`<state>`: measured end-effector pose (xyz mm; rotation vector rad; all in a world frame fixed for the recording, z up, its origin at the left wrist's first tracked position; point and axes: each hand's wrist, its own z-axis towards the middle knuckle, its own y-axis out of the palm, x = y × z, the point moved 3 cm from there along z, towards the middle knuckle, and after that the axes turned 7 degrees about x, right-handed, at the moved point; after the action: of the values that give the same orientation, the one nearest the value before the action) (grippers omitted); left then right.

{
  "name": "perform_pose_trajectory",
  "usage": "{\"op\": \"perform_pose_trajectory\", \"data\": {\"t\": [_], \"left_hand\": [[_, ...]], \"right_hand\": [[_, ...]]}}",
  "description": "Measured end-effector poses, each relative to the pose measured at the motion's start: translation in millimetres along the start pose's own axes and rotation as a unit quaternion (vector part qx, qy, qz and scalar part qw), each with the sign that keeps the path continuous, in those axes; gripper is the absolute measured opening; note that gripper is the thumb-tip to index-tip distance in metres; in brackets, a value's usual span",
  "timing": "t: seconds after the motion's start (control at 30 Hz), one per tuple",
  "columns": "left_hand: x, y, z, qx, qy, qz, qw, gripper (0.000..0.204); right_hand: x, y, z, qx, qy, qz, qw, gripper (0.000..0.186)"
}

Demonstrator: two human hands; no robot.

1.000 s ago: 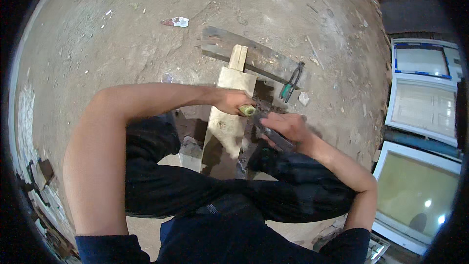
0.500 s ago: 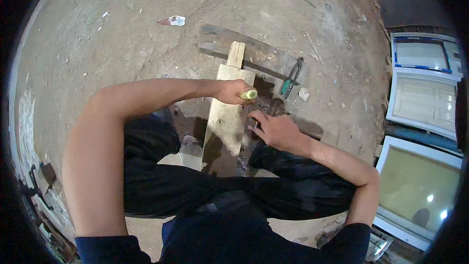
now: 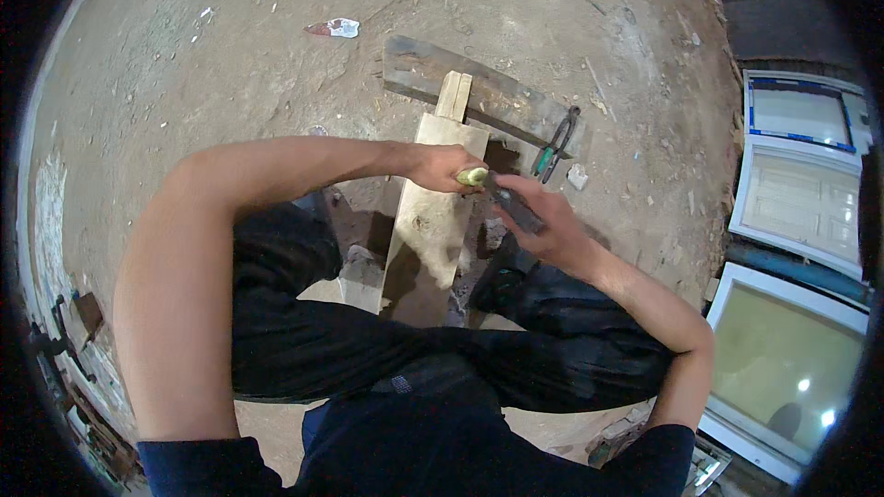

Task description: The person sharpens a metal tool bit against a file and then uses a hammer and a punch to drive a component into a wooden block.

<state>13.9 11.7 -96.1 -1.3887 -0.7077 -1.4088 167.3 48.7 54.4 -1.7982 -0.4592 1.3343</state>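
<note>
A pale wooden board (image 3: 435, 213) slopes up from between my legs, with a narrower tongue of wood (image 3: 454, 94) at its far end. My left hand (image 3: 440, 168) lies over the board, closed around a yellowish-green handle (image 3: 472, 177) seen nearly end-on; the rest of that tool is hidden. Right of it, my right hand (image 3: 557, 228) grips a dark grey, flat bar-like piece (image 3: 520, 207), slightly blurred. The piece's upper end comes close to the handle; whether they touch, I cannot tell.
Beyond the board a grey weathered plank (image 3: 497, 87) lies crosswise on the dirt floor. Green-handled pliers (image 3: 554, 149) rest at its right end, beside a whitish lump (image 3: 577, 176). White-framed panels (image 3: 783, 350) line the right side. A crumpled wrapper (image 3: 336, 28) lies far off.
My right hand has risen toward my left hand and turned, so the dark grey piece now shows near the handle. My left hand keeps its grip, almost in place. The view has shifted slightly.
</note>
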Motion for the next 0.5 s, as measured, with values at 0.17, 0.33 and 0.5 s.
{"op": "perform_pose_trajectory", "data": {"t": [0.17, 0.33, 0.5], "left_hand": [[-4, -8, -2, -0.012, -0.072, 0.022, 0.997, 0.024], [-3, -5, 0, -0.004, 0.007, 0.047, 0.999, 0.019], [-2, 3, 1, -0.032, 0.016, 0.030, 0.999, 0.022]], "right_hand": [[6, 5, 2, -0.085, 0.110, -0.059, 0.989, 0.037], [-3, -4, -9, 0.052, -0.079, 0.045, 0.995, 0.041], [-1, -10, -4, 0.072, -0.121, 0.062, 0.988, 0.039]]}}
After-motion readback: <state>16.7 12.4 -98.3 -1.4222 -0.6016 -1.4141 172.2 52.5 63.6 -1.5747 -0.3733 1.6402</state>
